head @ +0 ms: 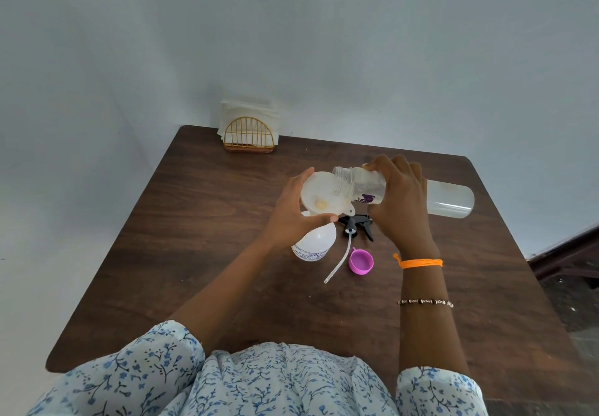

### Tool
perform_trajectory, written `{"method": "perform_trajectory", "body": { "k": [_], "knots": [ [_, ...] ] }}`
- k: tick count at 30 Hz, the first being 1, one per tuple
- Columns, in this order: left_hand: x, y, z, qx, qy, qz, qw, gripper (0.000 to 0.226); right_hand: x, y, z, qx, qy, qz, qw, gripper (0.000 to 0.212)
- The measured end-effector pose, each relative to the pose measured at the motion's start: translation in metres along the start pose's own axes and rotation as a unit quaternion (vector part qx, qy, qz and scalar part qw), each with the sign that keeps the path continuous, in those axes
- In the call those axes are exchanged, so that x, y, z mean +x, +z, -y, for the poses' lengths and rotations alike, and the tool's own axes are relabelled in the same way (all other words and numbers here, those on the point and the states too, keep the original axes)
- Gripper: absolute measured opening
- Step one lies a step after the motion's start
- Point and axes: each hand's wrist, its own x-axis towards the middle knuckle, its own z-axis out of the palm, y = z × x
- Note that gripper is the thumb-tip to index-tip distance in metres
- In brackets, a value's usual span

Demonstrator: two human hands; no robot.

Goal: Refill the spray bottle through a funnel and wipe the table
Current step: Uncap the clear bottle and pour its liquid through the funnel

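A white funnel (319,193) sits in the neck of the translucent spray bottle (312,242), which stands on the dark wooden table (201,221). My left hand (291,211) grips the funnel at its rim and stem. My right hand (400,198) holds a clear refill bottle (450,200) tipped nearly flat, its open threaded mouth over the funnel bowl. A little liquid shows at the funnel's bottom. The black trigger sprayer head (356,224) with its long dip tube lies on the table beside the spray bottle.
A pink cap (360,262) lies open side up near the dip tube's end. A gold wire holder with white napkins (249,130) stands at the table's far left corner against the wall. The table's right edge drops off to a dark floor.
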Motion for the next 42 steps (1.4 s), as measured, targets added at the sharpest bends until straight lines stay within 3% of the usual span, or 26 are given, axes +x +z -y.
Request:
{"method": "perform_trajectory", "body": {
  "k": [42],
  "knots": [
    [0.0025,-0.0001,0.0019,0.016,-0.002,0.002,1.0,0.09,0.0004,0.0024,-0.0013,-0.02,-0.003,-0.002,1.0,0.055]
  ]
}}
